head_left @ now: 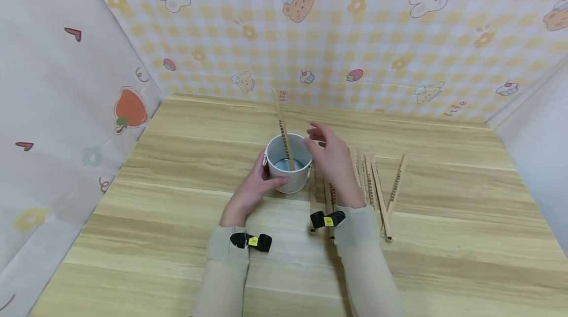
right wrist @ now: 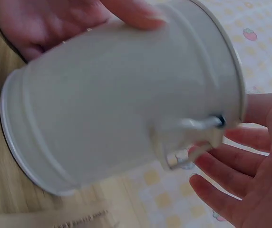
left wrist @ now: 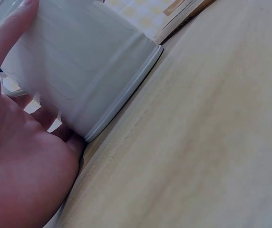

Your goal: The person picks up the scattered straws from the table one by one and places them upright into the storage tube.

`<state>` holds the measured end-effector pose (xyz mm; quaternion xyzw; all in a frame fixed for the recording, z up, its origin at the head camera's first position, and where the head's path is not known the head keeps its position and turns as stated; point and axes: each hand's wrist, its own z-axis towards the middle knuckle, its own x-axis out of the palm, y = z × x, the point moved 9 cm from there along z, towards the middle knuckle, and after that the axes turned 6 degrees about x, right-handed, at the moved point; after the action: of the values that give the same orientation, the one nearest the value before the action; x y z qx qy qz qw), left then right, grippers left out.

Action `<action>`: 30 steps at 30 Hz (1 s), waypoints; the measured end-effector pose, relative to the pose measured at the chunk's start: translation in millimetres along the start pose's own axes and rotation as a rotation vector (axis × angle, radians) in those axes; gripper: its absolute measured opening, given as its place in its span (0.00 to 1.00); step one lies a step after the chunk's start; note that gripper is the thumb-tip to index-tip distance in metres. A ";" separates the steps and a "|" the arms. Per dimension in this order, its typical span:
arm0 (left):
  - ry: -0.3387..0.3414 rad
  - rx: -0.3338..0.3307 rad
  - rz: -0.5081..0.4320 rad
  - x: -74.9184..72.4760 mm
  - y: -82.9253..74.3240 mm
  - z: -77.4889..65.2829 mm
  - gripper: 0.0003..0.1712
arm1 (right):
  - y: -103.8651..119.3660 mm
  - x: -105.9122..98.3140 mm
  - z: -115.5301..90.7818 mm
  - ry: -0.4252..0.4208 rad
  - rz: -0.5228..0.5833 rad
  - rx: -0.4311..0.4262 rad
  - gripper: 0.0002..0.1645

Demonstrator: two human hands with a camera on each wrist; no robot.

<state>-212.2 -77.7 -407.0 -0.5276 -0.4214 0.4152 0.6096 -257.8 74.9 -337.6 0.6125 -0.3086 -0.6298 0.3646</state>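
L hand point(head_left: 253, 190) is gripping white round bucket point(head_left: 290, 183); thumb is pressing on near wall, other fingers are curving round its L side. Bucket is standing upright on light wood-grain bench point(head_left: 177, 198), approx. centre, L of the loose sticks. One tan flat wooden stick w/ dark printing point(head_left: 284, 132) is leaning inside bucket, upper end rising well above back rim, tilting back & slightly L.

R hand point(head_left: 335, 166) is hovering just beside bucket's R rim; fingers are spreading apart, loosely bent, holding nothing. Can't tell if fingertips are touching rim. R wrist view: small pale side handle point(right wrist: 193, 124) is sitting close to those fingers.

Loose tan wooden sticks point(head_left: 370, 186) are lying R of bucket, roughly side by side, partly hidden under R hand & forearm; outermost R one is slanting. Yellow-white checked cloth point(head_left: 213, 11) is hanging behind bench.
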 end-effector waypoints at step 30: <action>0.010 0.022 -0.012 1.3 -3.4 -1.2 0.52 | -118.1 -151.8 -38.7 -0.339 0.130 0.350 0.27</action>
<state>-210.5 -77.1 -403.6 -0.5206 -0.4170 0.4136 0.6197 -231.3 268.4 -355.6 0.5307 -0.5087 -0.6356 0.2357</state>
